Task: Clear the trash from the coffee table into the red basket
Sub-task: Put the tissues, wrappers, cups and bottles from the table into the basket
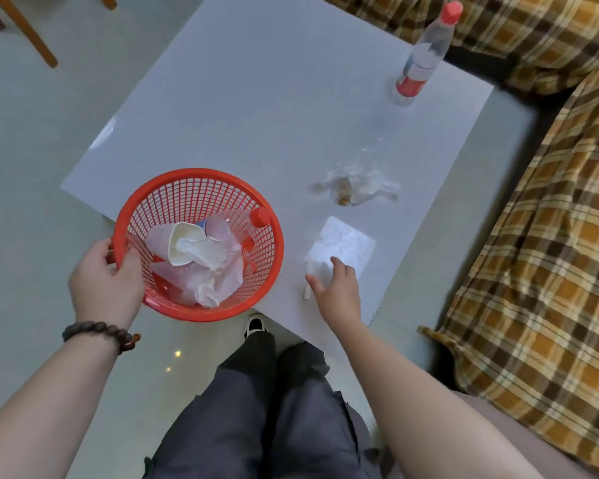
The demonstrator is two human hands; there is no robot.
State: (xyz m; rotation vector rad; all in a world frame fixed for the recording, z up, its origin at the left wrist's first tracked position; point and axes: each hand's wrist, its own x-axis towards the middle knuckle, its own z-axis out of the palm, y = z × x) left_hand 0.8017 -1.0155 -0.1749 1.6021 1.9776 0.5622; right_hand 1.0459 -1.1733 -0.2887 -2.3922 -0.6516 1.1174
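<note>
My left hand (106,283) grips the rim of the red mesh basket (272,267), held over the near left corner of the white coffee table (256,98). Inside the basket lie a crushed paper cup (182,243), crumpled tissues and a plastic bottle with a red cap. My right hand (336,292) hovers, fingers spread, over the near edge of a flat white napkin (346,243) and touches it. A small white stick-like scrap (307,293) lies just left of that hand. A crumpled clear plastic wrapper (355,186) with brown crumbs rests further back.
An upright water bottle (424,57) with a red cap and label stands at the table's far right. A plaid-covered sofa (540,271) runs along the right side. Wooden chair legs (32,32) show at the top left. My legs and a shoe are below the table's near corner.
</note>
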